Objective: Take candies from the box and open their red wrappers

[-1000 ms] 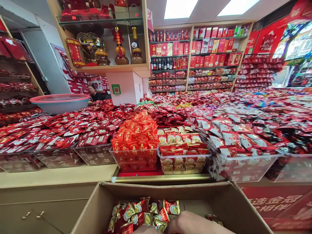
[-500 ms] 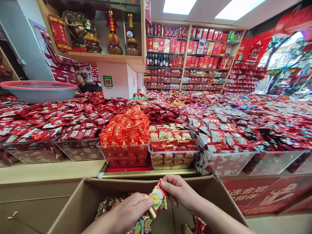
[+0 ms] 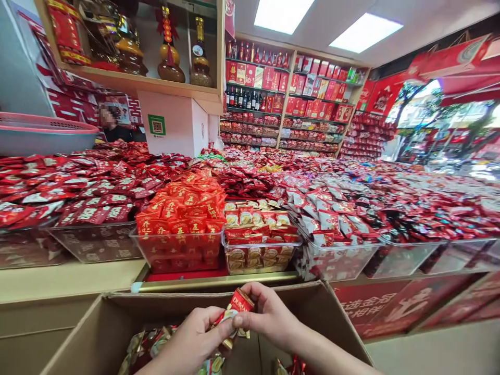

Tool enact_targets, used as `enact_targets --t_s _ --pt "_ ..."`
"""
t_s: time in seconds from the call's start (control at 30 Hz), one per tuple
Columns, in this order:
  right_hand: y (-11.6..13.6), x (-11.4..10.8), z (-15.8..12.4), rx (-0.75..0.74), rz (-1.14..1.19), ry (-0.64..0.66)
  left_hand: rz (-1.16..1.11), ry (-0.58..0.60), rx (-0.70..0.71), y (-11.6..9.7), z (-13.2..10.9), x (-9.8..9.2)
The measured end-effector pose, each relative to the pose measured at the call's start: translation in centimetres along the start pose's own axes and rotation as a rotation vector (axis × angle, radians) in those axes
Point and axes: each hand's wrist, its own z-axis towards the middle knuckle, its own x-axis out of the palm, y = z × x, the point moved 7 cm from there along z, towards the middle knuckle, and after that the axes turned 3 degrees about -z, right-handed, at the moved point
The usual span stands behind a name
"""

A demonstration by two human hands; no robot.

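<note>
My left hand (image 3: 194, 336) and my right hand (image 3: 269, 315) are both closed on a small stack of red and gold candy packets (image 3: 233, 312), held above an open cardboard box (image 3: 97, 328). More of the same packets (image 3: 146, 346) lie in the box bottom. Just beyond the box stands a clear bin (image 3: 260, 255) partly filled with matching packets, with a bin of red boxes (image 3: 177, 229) to its left.
Clear bins of red-wrapped sweets (image 3: 336, 229) cover a wide counter. A pink-rimmed basin (image 3: 42, 135) sits far left, with another person (image 3: 113, 127) behind it. Shelves of bottles and red boxes (image 3: 281, 94) line the back wall. A beige cabinet top (image 3: 66, 278) lies at left.
My hands rose out of the box with candy packets and came together above it. The view has swung a little to the right.
</note>
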Motion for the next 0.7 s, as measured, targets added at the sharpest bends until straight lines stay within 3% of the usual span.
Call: enact_targets --t_s 0.27,0.4,0.47,0.6,0.7 --pt "0.4 -0.4 -0.1 -0.067 -0.016 -0.050 0.015 0.030 0.021 0.2 0.1 0.0" --pt "2.8 -0.5 -0.3 -0.121 -0.086 -0.025 0.039 -0.052 0.028 -0.2 -0.2 -0.5" --pt "5.8 -2.0 0.3 -0.192 -0.180 -0.071 0.019 -0.069 0.027 -0.5 -0.3 -0.6" --pt "13.6 -7.6 3.6 -0.388 -0.546 -0.276 0.016 -0.020 0.032 -0.5 -0.3 -0.2" --pt "16.5 -11.3 7.4 -0.275 -0.868 -0.390 0.060 0.030 0.029 0.2 -0.1 0.3"
